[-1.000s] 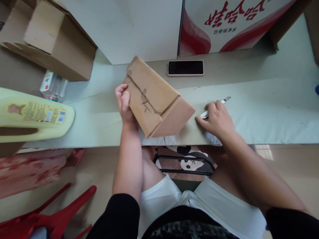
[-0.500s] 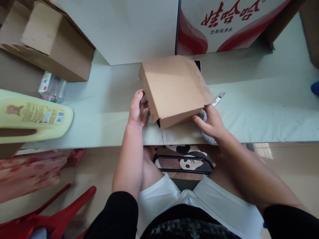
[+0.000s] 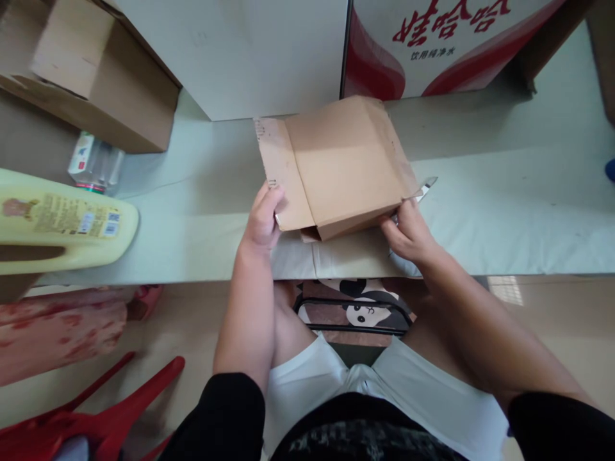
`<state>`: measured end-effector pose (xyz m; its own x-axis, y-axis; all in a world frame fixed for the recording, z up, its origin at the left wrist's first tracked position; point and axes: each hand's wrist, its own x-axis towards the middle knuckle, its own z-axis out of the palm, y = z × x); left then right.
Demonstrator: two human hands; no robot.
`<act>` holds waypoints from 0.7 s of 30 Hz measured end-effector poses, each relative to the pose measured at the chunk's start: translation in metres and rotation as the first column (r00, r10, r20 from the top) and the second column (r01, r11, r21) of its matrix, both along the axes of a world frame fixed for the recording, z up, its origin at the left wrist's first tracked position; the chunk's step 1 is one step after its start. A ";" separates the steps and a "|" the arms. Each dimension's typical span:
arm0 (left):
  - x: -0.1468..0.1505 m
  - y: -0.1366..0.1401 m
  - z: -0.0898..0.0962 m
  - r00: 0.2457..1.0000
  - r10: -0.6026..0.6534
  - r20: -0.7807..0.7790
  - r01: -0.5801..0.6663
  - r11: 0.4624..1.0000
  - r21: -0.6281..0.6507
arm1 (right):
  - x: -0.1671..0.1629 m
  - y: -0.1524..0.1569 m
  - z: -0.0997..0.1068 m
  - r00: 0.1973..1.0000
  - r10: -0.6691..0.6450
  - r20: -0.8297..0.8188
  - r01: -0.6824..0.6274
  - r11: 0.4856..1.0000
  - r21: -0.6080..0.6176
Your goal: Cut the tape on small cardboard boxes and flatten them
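Observation:
A brown cardboard box (image 3: pixel 346 166) sits tilted on the cloth-covered table in front of me. My left hand (image 3: pixel 263 218) pinches the near corner of its left flap (image 3: pixel 283 173), thumb on top, and the flap is folded out to the left. At the box's near right corner, my right hand (image 3: pixel 407 234) has its fingers curled around the edge. A pointed metal blade (image 3: pixel 427 187) sticks out just beyond that hand. Its handle is hidden, so I cannot tell whether the hand holds it. The inside of the box is mostly hidden.
Behind stand a white panel (image 3: pixel 269 57) and a red-and-white carton (image 3: pixel 446 57). To the left are a cardboard carton (image 3: pixel 134 89), a clear plastic bottle (image 3: pixel 98 163) and a yellow jug (image 3: pixel 96 224). A red chair (image 3: pixel 120 410) is below left.
My left hand has taken hold of the box's left flap and swung it up and outward to the left. My right hand stays at the near right corner.

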<state>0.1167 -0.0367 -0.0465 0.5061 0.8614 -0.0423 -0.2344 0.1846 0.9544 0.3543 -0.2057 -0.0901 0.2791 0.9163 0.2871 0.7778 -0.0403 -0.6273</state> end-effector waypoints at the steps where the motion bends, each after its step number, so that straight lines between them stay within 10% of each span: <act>1: 0.000 0.000 -0.003 1.000 0.000 -0.011 0.000 1.000 -0.021 | -0.001 0.001 0.001 1.000 0.011 0.015 -0.011 1.000 0.011; 14: -0.003 0.005 -0.007 0.980 0.177 -0.096 -0.185 0.980 -0.077 | -0.003 -0.001 0.014 0.922 -0.235 -0.307 0.300 0.936 0.186; 21: -0.004 0.005 -0.009 0.987 0.075 -0.139 -0.079 0.997 -0.023 | -0.004 0.003 0.014 0.718 -0.326 -0.615 0.478 0.873 0.095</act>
<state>0.1128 -0.0319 -0.0559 0.4262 0.8950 -0.1319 -0.1155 0.1984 0.9733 0.3505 -0.2026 -0.0758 0.7837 0.6052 0.1397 0.2213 -0.0618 -0.9733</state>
